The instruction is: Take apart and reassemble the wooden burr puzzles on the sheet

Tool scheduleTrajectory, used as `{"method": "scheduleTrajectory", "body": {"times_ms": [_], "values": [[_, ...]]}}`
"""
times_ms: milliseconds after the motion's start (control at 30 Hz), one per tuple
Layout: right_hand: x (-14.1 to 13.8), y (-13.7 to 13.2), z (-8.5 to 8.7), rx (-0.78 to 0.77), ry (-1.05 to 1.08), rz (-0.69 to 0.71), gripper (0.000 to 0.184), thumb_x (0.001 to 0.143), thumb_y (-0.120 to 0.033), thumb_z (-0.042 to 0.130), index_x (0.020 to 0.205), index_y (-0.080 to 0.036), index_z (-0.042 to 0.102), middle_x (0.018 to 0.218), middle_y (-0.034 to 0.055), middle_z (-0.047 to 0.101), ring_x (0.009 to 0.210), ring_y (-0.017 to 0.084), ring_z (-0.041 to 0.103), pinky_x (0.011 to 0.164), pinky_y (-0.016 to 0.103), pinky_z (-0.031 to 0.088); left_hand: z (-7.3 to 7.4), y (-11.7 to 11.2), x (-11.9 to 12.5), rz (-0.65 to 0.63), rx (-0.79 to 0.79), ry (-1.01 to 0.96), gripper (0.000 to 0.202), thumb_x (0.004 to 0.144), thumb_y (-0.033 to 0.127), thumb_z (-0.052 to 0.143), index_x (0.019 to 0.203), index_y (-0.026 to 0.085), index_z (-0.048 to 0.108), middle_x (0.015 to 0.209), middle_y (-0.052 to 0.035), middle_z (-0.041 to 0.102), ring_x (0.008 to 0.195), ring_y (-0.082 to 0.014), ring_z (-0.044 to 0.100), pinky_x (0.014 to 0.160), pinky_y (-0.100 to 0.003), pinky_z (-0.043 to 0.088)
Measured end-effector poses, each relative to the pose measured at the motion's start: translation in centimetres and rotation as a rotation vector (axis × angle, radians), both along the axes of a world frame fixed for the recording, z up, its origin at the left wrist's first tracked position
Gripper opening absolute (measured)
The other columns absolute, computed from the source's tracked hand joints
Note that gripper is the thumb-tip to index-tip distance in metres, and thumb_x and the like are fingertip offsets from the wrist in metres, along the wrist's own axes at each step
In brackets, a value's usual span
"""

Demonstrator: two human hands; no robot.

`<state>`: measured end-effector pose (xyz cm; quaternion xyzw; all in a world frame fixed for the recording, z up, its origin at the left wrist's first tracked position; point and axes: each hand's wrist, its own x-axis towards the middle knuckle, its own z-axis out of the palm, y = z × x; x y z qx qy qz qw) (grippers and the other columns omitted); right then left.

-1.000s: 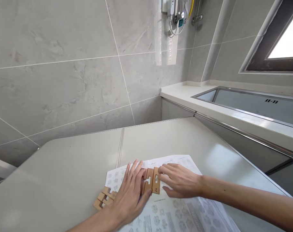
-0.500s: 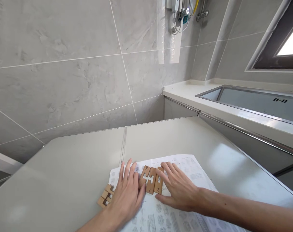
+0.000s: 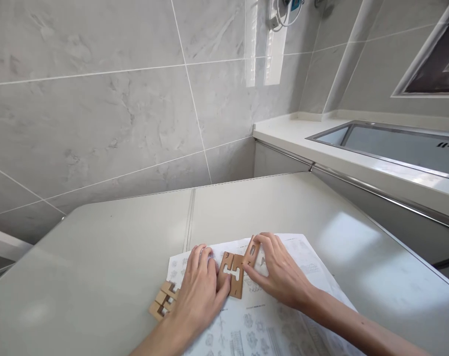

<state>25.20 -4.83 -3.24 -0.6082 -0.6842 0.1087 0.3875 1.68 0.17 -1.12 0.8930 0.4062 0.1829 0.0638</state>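
My right hand (image 3: pixel 278 264) pinches a flat wooden puzzle piece marked 2 (image 3: pixel 251 252), with a slot through it, between thumb and fingers; it is tilted up off the sheet. My left hand (image 3: pixel 201 282) is closed against the wooden puzzle piece marked 6 (image 3: pixel 227 258), its thumb on the lower part, and hides its left side. Flush beside that piece lies the wooden piece marked 1 (image 3: pixel 237 289); their notches face each other and form an opening. Beneath everything is a printed instruction sheet (image 3: pixel 243 316).
Left of my left hand, more notched wooden pieces (image 3: pixel 160 299) lie together, partly covered by the hand. The pale table (image 3: pixel 109 257) has a seam across it. Behind it stands a grey tiled wall (image 3: pixel 98 123). A counter with a sink (image 3: pixel 395 143) runs along the right.
My right hand has lifted the piece marked 2 away from the one marked 1, up and slightly right. My left hand has shifted slightly right. The view has tilted down a little.
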Motion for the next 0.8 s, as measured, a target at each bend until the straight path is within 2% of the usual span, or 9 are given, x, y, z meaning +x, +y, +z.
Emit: {"method": "scheduleTrajectory", "body": {"times_ms": [133, 233, 300, 367, 433, 500, 567, 700, 800], "values": [[-0.7, 0.5, 0.1, -0.024, 0.189, -0.035, 0.034, 0.101, -0.041, 0.063, 0.127, -0.027, 0.045, 0.125, 0.013, 0.059, 0.115, 0.034, 0.061, 0.096, 0.054, 0.055, 0.1, 0.0, 0.5, -0.02, 0.012, -0.013, 0.015, 0.103, 0.029, 0.052, 0.091, 0.023, 0.06, 0.13, -0.0155, 0.061, 0.141, -0.0413, 0.048, 0.108, -0.064, 0.053], [-1.1, 0.9, 0.3, -0.087, 0.358, -0.026, 0.037, 0.101, -0.044, 0.063, 0.129, -0.027, 0.045, 0.131, 0.0127, 0.058, 0.121, 0.034, 0.059, 0.102, 0.054, 0.053, 1.3, 0.3, 0.9, -0.015, -0.108, -0.093, 0.021, 0.107, 0.032, 0.045, 0.096, 0.024, 0.061, 0.125, -0.0139, 0.063, 0.133, -0.0385, 0.054, 0.103, -0.059, 0.054], [-1.1, 1.0, 0.3, -0.119, 0.471, 0.024, 0.041, 0.1, -0.044, 0.064, 0.133, -0.028, 0.045, 0.137, 0.0128, 0.057, 0.124, 0.033, 0.057, 0.108, 0.054, 0.049, 2.3, 0.3, 1.2, 0.011, -0.286, -0.191, 0.026, 0.11, 0.04, 0.042, 0.099, 0.025, 0.06, 0.117, -0.0119, 0.065, 0.117, -0.0343, 0.061, 0.095, -0.053, 0.055], [-0.9, 1.1, 0.3, -0.148, 0.597, 0.072, 0.047, 0.098, -0.045, 0.067, 0.137, -0.028, 0.046, 0.139, 0.0124, 0.057, 0.124, 0.032, 0.057, 0.11, 0.053, 0.047, 3.2, 0.0, 1.4, 0.083, -0.51, -0.323, 0.033, 0.112, 0.049, 0.039, 0.096, 0.026, 0.057, 0.1, -0.007, 0.064, 0.093, -0.0271, 0.062, 0.084, -0.043, 0.053], [-0.5, 1.2, 0.2, -0.217, 0.754, 0.109, 0.052, 0.098, -0.049, 0.067, 0.14, -0.029, 0.046, 0.129, 0.0113, 0.063, 0.119, 0.031, 0.06, 0.107, 0.052, 0.049, 3.5, -0.3, 1.5, 0.129, -0.736, -0.486, 0.041, 0.111, 0.058, 0.04, 0.09, 0.025, 0.053, 0.082, -0.001, 0.055, 0.073, -0.0202, 0.053, 0.071, -0.035, 0.046], [0.1, 1.4, 0.1, -0.29, 0.915, 0.14, 0.051, 0.1, -0.055, 0.062, 0.142, -0.028, 0.049, 0.113, 0.0095, 0.068, 0.109, 0.031, 0.063, 0.103, 0.052, 0.05, 3.1, -0.5, 1.7, 0.088, -0.994, -0.66, 0.044, 0.109, 0.066, 0.042, 0.096, 0.025, 0.055, 0.072, 0.0041, 0.042, 0.061, -0.0152, 0.037, 0.059, -0.029, 0.035], [0.6, 1.5, -0.1, -0.311, 1.075, 0.187, 0.051, 0.102, -0.061, 0.054, 0.141, -0.027, 0.055, 0.112, 0.0109, 0.07, 0.099, 0.03, 0.063, 0.101, 0.052, 0.051, 2.5, -0.6, 1.8, 0.017, -1.217, -0.795, 0.044, 0.106, 0.069, 0.047, 0.105, 0.025, 0.056, 0.068, 0.0076, 0.032, 0.056, -0.0123, 0.023, 0.053, -0.027, 0.024], [0.7, 1.5, -0.4, -0.315, 1.367, 0.311, 0.06, 0.099, -0.072, 0.051, 0.137, -0.027, 0.067, 0.139, 0.0154, 0.063, 0.086, 0.027, 0.059, 0.091, 0.05, 0.052, 1.3, -0.9, 2.4, -0.048, -1.424, -0.962, 0.043, 0.104, 0.065, 0.057, 0.102, 0.022, 0.058, 0.062, 0.0108, 0.028, 0.052, -0.0091, 0.013, 0.048, -0.024, 0.015], [-0.1, 1.3, -0.5, -0.355, 1.505, 0.424, 0.059, 0.099, -0.07, 0.057, 0.137, -0.027, 0.071, 0.114, 0.0122, 0.069, 0.086, 0.026, 0.056, 0.088, 0.045, 0.048, 0.9, -1.2, 2.6, -0.092, -1.523, -1.023, 0.041, 0.104, 0.062, 0.06, 0.1, 0.021, 0.059, 0.058, 0.0113, 0.031, 0.048, -0.0073, 0.015, 0.045, -0.021, 0.019]]}}
